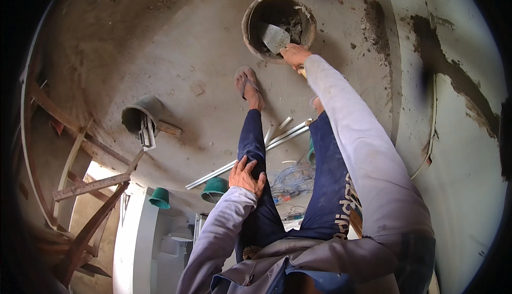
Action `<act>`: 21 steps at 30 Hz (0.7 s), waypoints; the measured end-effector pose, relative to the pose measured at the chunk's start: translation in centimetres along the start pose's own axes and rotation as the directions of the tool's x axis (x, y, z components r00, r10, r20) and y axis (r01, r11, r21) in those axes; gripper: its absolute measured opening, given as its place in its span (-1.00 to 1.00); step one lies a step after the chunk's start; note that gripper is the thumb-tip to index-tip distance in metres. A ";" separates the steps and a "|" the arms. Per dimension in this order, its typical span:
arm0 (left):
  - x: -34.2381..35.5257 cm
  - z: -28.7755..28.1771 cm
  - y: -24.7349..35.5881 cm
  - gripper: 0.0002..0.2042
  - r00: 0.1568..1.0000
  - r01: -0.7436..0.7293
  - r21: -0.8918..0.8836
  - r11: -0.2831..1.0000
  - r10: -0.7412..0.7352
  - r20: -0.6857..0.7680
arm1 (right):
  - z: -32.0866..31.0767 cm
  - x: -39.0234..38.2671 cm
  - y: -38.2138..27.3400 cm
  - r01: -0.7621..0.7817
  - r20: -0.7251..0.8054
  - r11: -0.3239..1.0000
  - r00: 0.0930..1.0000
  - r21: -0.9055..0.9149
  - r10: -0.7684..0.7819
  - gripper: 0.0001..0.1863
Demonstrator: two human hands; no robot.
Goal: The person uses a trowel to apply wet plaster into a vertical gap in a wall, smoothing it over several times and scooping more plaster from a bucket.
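At the top centre stands a round, mortar-crusted bucket (257,11) with dark grey mortar (294,28) inside. My right hand (295,55) grips a trowel at the bucket's near rim, its pale metal blade (274,38) down in the bucket and part of a yellowish handle showing below my fingers. My left hand (246,175) lies on my left leg near the knee, fingers apart and holding nothing.
A grey bucket with tools (149,107) stands left. Green buckets (160,198), white pipes (213,173) and tangled clear tubing (290,182) lie behind my legs. A wooden frame (85,187) fills the left side. A wall (458,54) with a dark patched channel runs along the right.
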State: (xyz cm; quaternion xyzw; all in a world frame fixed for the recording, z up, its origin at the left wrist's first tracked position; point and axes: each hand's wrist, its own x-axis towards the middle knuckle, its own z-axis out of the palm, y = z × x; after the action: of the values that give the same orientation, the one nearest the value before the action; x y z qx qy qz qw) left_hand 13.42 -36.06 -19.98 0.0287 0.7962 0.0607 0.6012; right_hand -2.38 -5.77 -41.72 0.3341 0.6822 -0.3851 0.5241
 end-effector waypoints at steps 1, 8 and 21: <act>0.1 0.0 0.0 -0.49 1.000 -0.003 -0.011 1.000 0.003 -0.002 | -0.4 -0.4 0.3 0.159 0.066 0.954 0.987 -0.254 -0.147 -0.53; 0.2 -0.4 -0.2 -0.48 1.000 0.011 -0.027 1.000 -0.011 0.014 | -1.6 -3.4 3.6 0.008 -0.243 0.956 0.967 -0.294 -0.083 -0.53; 1.1 -1.5 -0.1 -0.49 0.999 -0.034 0.009 0.999 0.034 0.023 | 4.1 4.0 0.7 0.136 -0.194 0.968 0.965 -0.212 -0.178 -0.52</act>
State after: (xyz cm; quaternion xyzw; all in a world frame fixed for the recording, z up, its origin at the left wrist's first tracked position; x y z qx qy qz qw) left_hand 11.67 -36.14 -20.63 0.0456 0.7891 0.0667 0.6089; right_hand -0.81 -8.78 -46.33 0.2643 0.7934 -0.3183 0.4465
